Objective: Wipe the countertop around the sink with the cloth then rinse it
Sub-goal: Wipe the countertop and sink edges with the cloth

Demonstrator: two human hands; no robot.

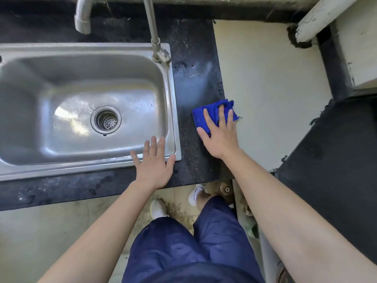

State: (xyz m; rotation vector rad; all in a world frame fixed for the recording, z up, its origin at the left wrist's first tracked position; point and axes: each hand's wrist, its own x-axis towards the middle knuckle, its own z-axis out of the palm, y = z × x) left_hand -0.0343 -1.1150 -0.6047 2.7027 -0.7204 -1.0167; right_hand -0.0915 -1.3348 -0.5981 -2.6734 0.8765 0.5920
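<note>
A folded blue cloth (212, 111) lies on the dark speckled countertop (193, 82) just right of the steel sink (81, 99). My right hand (220, 133) presses flat on the cloth with straight fingers. My left hand (154, 164) rests open on the sink's front right corner rim, fingers spread. The tap (155, 37) rises from the sink's back right corner. A drain strainer (106, 120) sits in the wet basin.
A cream surface (269, 88) adjoins the dark strip on the right. White pipes (82, 17) stand behind the sink and at the upper right. A dark counter section (336, 170) runs along the right. Below, my legs and white shoes stand on a dirty floor.
</note>
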